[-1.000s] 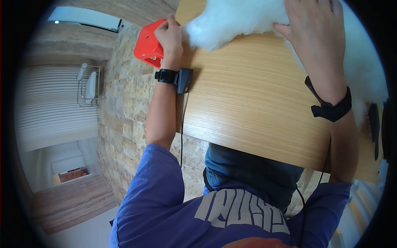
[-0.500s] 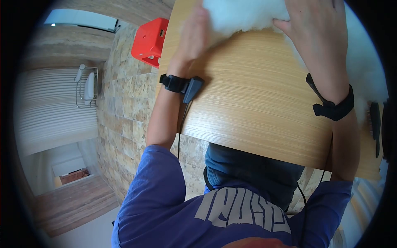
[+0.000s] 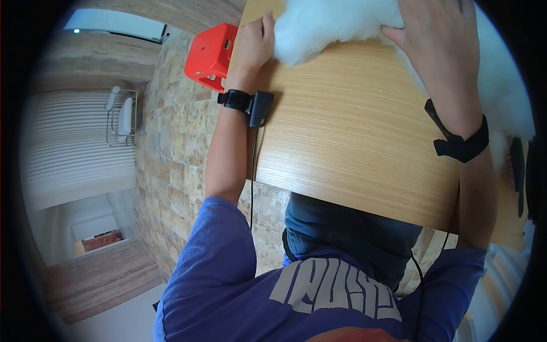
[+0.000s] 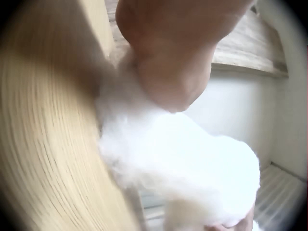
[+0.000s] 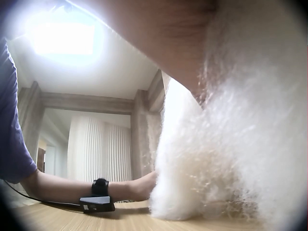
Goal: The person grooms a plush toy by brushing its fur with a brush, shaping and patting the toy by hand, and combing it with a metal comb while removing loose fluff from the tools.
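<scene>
A thick mass of white fluffy fibre stuffing [image 3: 325, 28] lies across the far part of a wooden table [image 3: 347, 114]. My left hand [image 3: 253, 45] is at its left end, near the table's left edge, with fingers curled at the fluff. In the left wrist view, wisps of stuffing [image 4: 178, 159] rise against the underside of this hand [image 4: 168, 57], whose fingertips are hidden. My right hand [image 3: 436, 40] rests on the stuffing farther right, thumb held out and fingers extended. Close in the right wrist view, loose strands [image 5: 221, 154] surround that hand [image 5: 173, 38].
A red plastic stool [image 3: 208, 57] stands on the tiled floor beyond the table's left edge. A dark brush-like object [image 3: 517, 176] lies at the far right. Black cables [image 3: 252, 176] run from both wrist straps. More white stuffing [image 3: 501, 74] spreads along the right side.
My left hand moved right onto the stuffing, then came back left, and the stuffing's left end shifted left with it. The right hand has barely moved.
</scene>
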A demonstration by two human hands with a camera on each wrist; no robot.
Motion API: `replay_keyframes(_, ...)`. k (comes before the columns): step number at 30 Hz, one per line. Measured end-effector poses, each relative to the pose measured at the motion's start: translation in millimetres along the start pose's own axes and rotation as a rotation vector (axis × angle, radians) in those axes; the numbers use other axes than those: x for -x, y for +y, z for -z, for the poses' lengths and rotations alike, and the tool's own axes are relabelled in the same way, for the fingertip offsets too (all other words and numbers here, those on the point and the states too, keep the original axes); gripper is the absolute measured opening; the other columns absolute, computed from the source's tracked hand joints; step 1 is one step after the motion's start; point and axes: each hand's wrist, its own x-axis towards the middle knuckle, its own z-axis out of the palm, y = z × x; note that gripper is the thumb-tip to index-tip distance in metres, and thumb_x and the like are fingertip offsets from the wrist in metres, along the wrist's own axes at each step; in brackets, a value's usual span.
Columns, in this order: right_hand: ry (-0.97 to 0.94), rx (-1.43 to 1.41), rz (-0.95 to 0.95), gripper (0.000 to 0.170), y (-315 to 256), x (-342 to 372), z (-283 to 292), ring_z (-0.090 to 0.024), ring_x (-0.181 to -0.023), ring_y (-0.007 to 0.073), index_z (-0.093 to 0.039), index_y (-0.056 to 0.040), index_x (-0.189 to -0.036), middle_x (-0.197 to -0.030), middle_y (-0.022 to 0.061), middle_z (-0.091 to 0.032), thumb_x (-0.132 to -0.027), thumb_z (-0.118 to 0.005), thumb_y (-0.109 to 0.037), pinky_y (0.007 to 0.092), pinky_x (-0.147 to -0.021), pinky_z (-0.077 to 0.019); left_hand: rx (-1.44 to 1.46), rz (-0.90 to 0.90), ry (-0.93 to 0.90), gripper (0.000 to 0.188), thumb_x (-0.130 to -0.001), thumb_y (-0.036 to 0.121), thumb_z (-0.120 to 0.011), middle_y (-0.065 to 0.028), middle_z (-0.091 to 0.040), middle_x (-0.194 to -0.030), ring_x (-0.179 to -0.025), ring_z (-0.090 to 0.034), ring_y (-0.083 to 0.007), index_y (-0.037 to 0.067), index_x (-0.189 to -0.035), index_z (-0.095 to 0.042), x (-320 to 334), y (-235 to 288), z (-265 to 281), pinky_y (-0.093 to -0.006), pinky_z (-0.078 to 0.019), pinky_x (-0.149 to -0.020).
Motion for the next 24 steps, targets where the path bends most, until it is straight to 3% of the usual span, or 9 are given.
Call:
replay_keyframes(2,-0.018,0.008,-0.007,0.101,0.2,2.7,-2.1,-0.051,-0.105,0.0248,-0.051,0.0027,-0.132,-0.111,0.012,-0.055,-0.05,-0.095,-0.036,0.0361,-0.097,-0.041,-0.17,-0.022,0.084,0.051,-0.106,0.032,-0.053,-0.0304,-0.059,-0.066,-0.059,-0.062,-0.0423,-0.01,-0.082,-0.066,3.3,-13.1,0.8,-0.0443,-0.0494,-0.061)
replay_keyframes(4,0.054,0.016,-0.004,0.099,1.6,7.0,-6.5,-0.052,-0.106,0.0246,-0.051,0.0025,-0.132,-0.112,0.012,-0.056,-0.053,-0.095,-0.037,0.0361,-0.097,-0.0411,-0.16,0.157,0.139,0.051,-0.103,0.032,-0.057,-0.0292,-0.055,-0.063,-0.056,-0.058,-0.0418,-0.011,-0.076,-0.062,5.9,-20.6,4.3,-0.0466,-0.0464,-0.057)
replay_keyframes(8,0.029,-0.003,-0.016,0.098,1.3,4.3,-3.9,-0.052,-0.106,0.0248,-0.051,0.0026,-0.132,-0.112,0.0122,-0.056,-0.054,-0.094,-0.037,0.0361,-0.098,-0.0409,-0.282,0.111,0.389,0.049,-0.102,0.028,-0.059,-0.0305,-0.058,-0.064,-0.062,-0.062,-0.048,-0.01,-0.071,-0.063,-1.3,-36.8,13.1,-0.0477,-0.047,-0.056)
replay_keyframes(13,0.05,-0.011,-0.027,0.098,1.4,9.5,-9.0,-0.052,-0.106,0.0244,-0.051,0.0025,-0.132,-0.113,0.0118,-0.056,-0.054,-0.094,-0.037,0.0353,-0.099,-0.0404,-0.282,0.173,0.429,0.053,-0.105,0.028,-0.056,-0.0296,-0.057,-0.061,-0.053,-0.058,-0.0456,-0.01,-0.068,-0.061,2.1,-60.4,19.3,-0.0484,-0.0442,-0.053)
replay_keyframes(15,0.027,0.0,-0.026,0.098,1.7,8.1,-5.0,-0.052,-0.107,0.024,-0.051,0.0026,-0.133,-0.113,0.0115,-0.056,-0.054,-0.094,-0.037,0.0352,-0.099,-0.0404,-0.211,0.208,0.481,0.058,-0.107,0.035,-0.052,-0.018,-0.062,-0.057,-0.051,-0.058,-0.029,-0.009,-0.072,-0.067,0.2,-64.3,20.7,-0.0429,-0.0442,-0.054)
replay_keyframes(22,0.034,0.011,-0.018,0.098,0.8,7.4,-6.7,-0.051,-0.108,0.0237,-0.051,0.0029,-0.134,-0.113,0.0108,-0.056,-0.055,-0.094,-0.036,0.0349,-0.099,-0.0403,0.047,0.249,0.594,0.063,-0.11,0.038,-0.047,-0.0086,-0.058,-0.055,-0.049,-0.052,-0.0157,-0.006,-0.068,-0.062,0.9,-45.4,28.1,-0.0345,-0.0401,-0.05)
replay_keyframes(24,0.011,0.005,-0.023,0.098,1.2,8.7,-4.3,-0.051,-0.108,0.0238,-0.051,0.0028,-0.134,-0.113,0.0108,-0.056,-0.055,-0.094,-0.036,0.0349,-0.099,-0.0402,0.168,0.263,0.657,0.056,-0.111,0.031,-0.049,-0.0028,-0.041,-0.053,-0.049,-0.046,-0.0123,0.0,-0.065,-0.045,-0.2,-56.5,29.0,-0.0318,-0.0363,-0.046)
